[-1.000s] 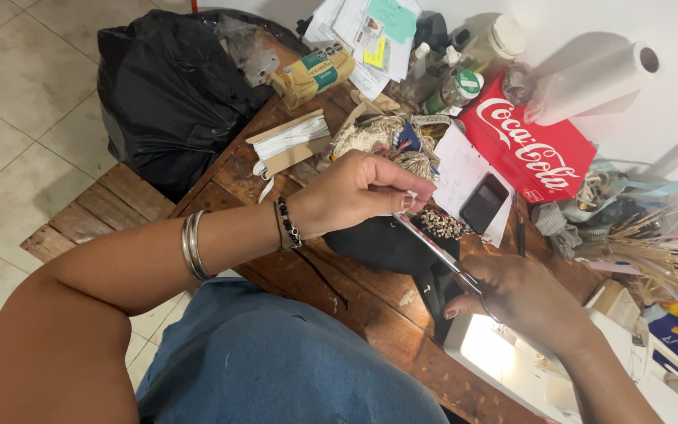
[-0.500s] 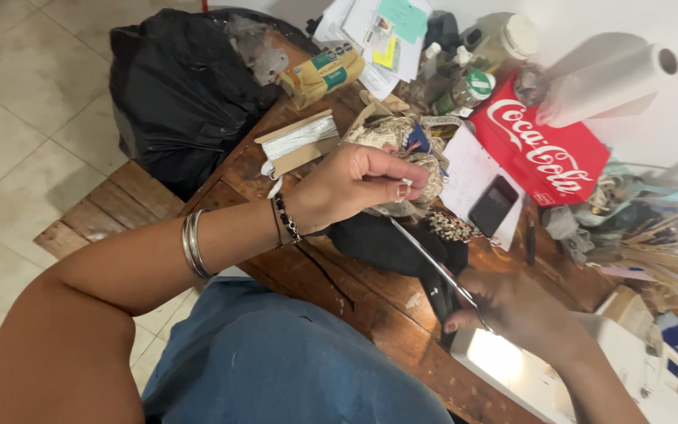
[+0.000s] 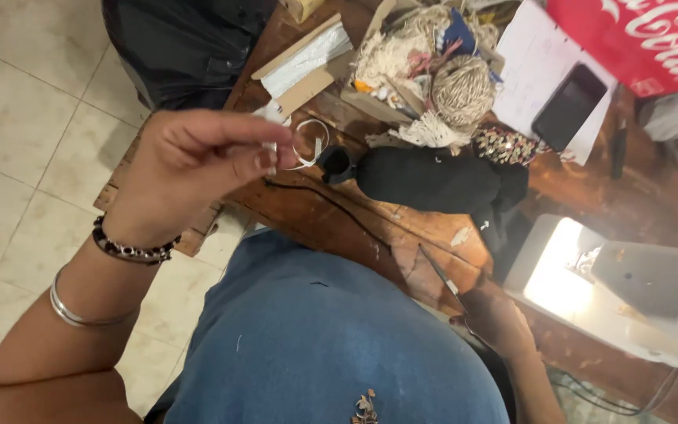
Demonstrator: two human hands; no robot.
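My left hand (image 3: 190, 169) is raised over the table's left edge, with a small white scrap (image 3: 271, 151) pinched between thumb and fingertips. It wears a dark beaded bracelet and metal bangles. My right hand (image 3: 497, 320) rests low at the near table edge, closed on thin scissors (image 3: 439, 273) whose blades point up and left. A black fabric piece (image 3: 433, 179) with a beaded trim lies on the wooden table (image 3: 331, 224) between my hands. A white loop of cord (image 3: 310, 145) lies just right of my left fingers.
A box of yarn and threads (image 3: 425, 63) stands behind the black fabric. A dark phone (image 3: 570, 106) lies on white paper beside a red bag (image 3: 653, 39). A lit sewing machine (image 3: 606, 275) is at right. A black bag (image 3: 190, 39) sits on the tiled floor.
My left hand has drawn back from the black fabric to the left and up, holding the white scrap. My right hand with the scissors has dropped to the table's near edge.
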